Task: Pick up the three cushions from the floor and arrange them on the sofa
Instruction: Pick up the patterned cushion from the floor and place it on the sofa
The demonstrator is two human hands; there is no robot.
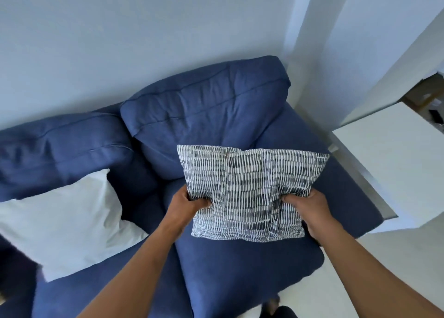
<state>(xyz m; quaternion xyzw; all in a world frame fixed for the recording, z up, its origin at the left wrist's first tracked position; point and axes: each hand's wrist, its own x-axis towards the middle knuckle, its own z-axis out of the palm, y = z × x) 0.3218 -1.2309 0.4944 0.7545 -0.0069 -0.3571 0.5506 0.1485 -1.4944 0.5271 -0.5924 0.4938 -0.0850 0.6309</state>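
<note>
We hold the patterned cushion (249,192) out over the right-hand seat of the blue sofa (240,267), our left hand (189,203) clenched on its left edge and our right hand (310,207) clenched on its right edge. Each grasp sits low on the side, thumbs pressed into the front face so the fabric puckers under them; we judge that gripping both flanks keeps the soft filling from folding and lets us steer the whole square at once. The cushion faces us with its upper edge leaning away toward the right back pillow (204,111), which suggests we mean to prop it upright against that pillow instead of laying it flat. Whether its lower edge already touches the seat we cannot tell; it looks just above it.

The white cushion (64,221) already lies on the left seat, tilted back against the left back pillow (60,149), so it appears placed. That leaves this one as the step in hand. A third cushion is not in view, so we take it to be still waiting somewhere outside what we see.

The white worktop (394,164) stands just beside the sofa's right arm, so we keep our right elbow clear of it.
</note>
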